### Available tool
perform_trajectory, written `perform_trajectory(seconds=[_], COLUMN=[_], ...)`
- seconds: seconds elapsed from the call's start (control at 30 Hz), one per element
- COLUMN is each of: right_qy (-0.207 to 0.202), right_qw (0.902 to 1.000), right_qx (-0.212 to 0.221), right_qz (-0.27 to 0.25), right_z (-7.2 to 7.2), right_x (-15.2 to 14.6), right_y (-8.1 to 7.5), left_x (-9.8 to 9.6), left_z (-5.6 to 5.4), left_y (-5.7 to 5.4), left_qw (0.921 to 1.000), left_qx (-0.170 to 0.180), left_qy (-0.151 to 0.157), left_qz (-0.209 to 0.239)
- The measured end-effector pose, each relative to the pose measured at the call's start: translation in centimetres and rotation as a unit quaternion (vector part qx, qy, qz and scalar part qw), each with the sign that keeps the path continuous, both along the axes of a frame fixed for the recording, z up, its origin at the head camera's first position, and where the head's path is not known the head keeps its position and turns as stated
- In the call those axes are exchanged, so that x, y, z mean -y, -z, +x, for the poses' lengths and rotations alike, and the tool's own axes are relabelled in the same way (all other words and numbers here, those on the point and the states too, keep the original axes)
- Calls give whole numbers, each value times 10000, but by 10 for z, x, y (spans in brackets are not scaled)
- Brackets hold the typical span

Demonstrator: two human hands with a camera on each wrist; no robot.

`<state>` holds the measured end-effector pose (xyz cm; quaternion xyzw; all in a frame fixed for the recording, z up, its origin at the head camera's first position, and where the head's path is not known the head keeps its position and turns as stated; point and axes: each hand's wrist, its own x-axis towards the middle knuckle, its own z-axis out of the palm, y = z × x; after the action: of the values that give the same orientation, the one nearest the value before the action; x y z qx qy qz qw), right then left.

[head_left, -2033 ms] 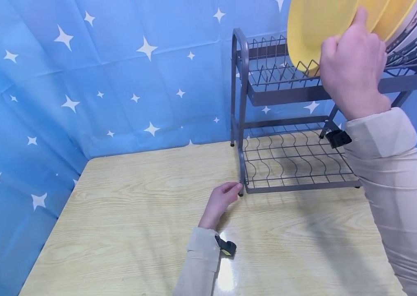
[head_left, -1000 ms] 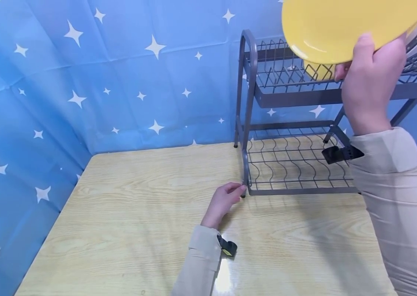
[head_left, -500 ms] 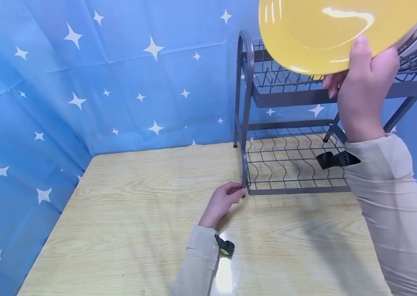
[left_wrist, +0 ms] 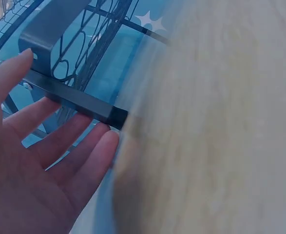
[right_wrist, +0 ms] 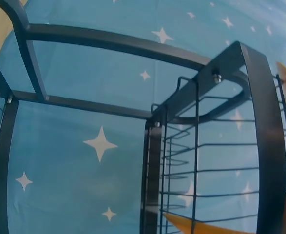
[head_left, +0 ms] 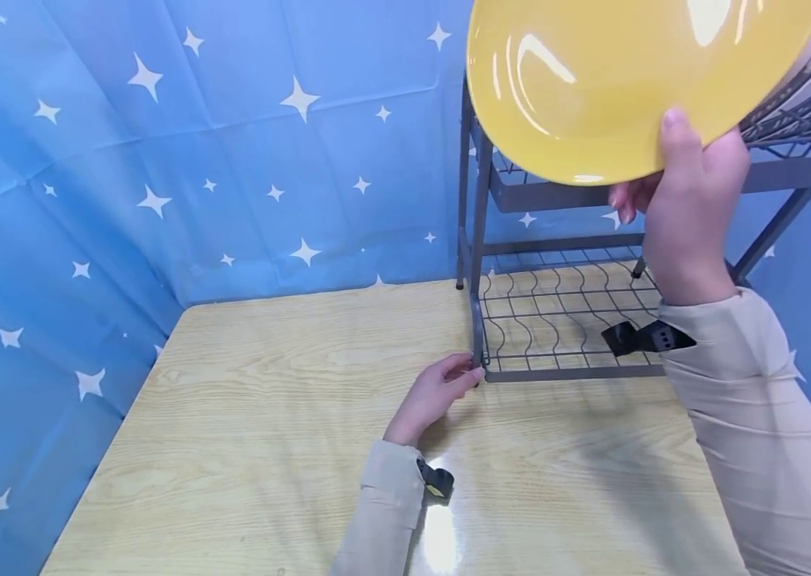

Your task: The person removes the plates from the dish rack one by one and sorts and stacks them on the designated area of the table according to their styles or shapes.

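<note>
Across the front of the dish rack (head_left: 535, 197), up high: yellow plate (head_left: 629, 88), tilted, right hand (head_left: 697, 212) pinching its lower rim, thumb on face; left hand (head_left: 430, 400) loosely grips front leg (head_left: 477, 328). Best: firm pinch, rim clear of rack, leg braced

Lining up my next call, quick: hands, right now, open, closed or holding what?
Left hand: closed, holding a rack leg near its lower end.
Right hand: closed, holding a yellow plate by its rim.
</note>
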<state>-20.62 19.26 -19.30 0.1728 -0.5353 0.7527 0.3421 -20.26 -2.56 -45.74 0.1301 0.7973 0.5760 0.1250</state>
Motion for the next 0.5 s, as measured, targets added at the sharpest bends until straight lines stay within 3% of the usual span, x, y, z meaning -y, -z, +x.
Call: perform_trajectory(seconds=[0.2, 0.5], right_qy=[-47, -297], right_qw=[9998, 9995], right_qx=[113, 52], right_qz=[130, 107], right_z=[6, 19], right_x=[9, 21], right_y=[11, 43], left_x=[0, -2], left_z=[1, 5], left_y=[-9, -26], left_qw=[9995, 9950], left_qx=[-217, -640], left_qy=[-37, -152], left_qz=[-235, -749])
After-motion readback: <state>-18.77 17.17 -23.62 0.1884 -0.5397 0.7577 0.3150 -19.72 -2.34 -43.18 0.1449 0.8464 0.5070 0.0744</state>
